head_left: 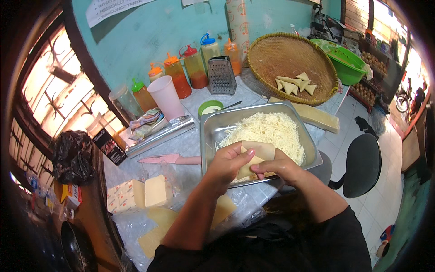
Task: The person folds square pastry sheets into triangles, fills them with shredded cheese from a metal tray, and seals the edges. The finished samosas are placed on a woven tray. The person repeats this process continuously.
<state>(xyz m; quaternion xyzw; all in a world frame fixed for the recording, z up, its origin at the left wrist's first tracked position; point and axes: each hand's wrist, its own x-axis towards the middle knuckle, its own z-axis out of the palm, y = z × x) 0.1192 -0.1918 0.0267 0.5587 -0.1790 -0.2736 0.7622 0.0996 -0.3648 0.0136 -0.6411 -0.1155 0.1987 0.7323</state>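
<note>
Over the metal tray (312, 147) of shredded cheese (267, 129), both hands — left hand (226, 163), right hand (276, 167) — pinch a pastry wrapper (253, 154); folding seems underway — next, likely closing its flap neatly.

I see both hands crowded over the near rim of the steel tray (208, 136), my left hand (226, 164) and right hand (277, 167) pinching a pale wrapper (253, 156) between them. Far of them the heap of grated cheese (267, 131) fills most of the tray. To the left a pink knife (168, 159) lies across the way, with cheese blocks (144, 192) nearer. A bare strip of table (247, 97) runs between tray and grater (221, 75). Bottles (181, 77) wall the far edge. The woven tray (290, 63) blocks far right; a long cheese slab (317, 117) flanks the right.
</note>
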